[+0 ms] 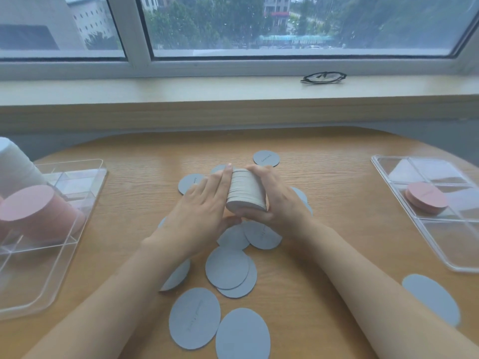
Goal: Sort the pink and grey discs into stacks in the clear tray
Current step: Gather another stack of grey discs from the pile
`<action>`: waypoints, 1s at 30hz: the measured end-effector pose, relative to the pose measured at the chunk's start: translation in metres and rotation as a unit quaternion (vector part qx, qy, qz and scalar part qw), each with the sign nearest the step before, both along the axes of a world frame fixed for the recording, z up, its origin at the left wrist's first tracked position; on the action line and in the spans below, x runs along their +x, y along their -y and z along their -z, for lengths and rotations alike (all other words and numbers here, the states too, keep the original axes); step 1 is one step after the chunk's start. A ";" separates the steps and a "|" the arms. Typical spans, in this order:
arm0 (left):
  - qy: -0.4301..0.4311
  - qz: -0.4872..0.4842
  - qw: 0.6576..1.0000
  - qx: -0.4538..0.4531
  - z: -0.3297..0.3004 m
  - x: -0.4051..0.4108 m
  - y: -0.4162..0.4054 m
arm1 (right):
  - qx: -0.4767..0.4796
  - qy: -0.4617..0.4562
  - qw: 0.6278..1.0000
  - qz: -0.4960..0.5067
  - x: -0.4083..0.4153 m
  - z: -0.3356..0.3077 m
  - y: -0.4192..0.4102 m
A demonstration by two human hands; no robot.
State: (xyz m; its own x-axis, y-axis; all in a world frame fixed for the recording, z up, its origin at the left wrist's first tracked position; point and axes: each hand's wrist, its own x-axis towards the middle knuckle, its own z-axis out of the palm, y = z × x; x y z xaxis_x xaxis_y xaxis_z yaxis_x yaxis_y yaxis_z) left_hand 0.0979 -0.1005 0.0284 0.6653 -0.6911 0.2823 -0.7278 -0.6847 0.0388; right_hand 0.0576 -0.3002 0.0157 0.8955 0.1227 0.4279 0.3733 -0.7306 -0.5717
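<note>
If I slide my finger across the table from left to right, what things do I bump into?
Left clear tray with a tall pink stack → left hand → grey stack held between both hands → right hand → right clear tray with a short pink stack.

Single head-worn wide-angle view, looking forward and down from above the near edge of the table [324, 156]. Close over both forearms, reaching as far as the window [285, 24] beyond the sill. Strongly bowed toward the frame edges. No second view.
</note>
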 end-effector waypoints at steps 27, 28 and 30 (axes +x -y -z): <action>-0.275 0.061 0.948 -0.147 0.015 -0.133 0.040 | 0.087 -0.130 0.985 0.075 -0.146 0.005 0.006; -0.273 0.058 0.951 -0.134 0.015 -0.133 0.040 | 0.082 -0.126 0.986 0.075 -0.145 0.005 0.007; -0.266 0.055 0.955 -0.120 0.014 -0.133 0.041 | 0.076 -0.132 0.986 0.074 -0.144 0.005 0.009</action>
State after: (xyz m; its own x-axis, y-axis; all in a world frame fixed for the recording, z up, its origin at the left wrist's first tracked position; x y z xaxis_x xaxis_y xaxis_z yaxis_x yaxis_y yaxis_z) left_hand -0.0355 -0.1419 0.0146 0.6861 -0.7228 0.0827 -0.6281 -0.5310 0.5688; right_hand -0.0861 -0.3091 0.0109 0.9813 -0.0649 0.1810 0.0930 -0.6638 -0.7421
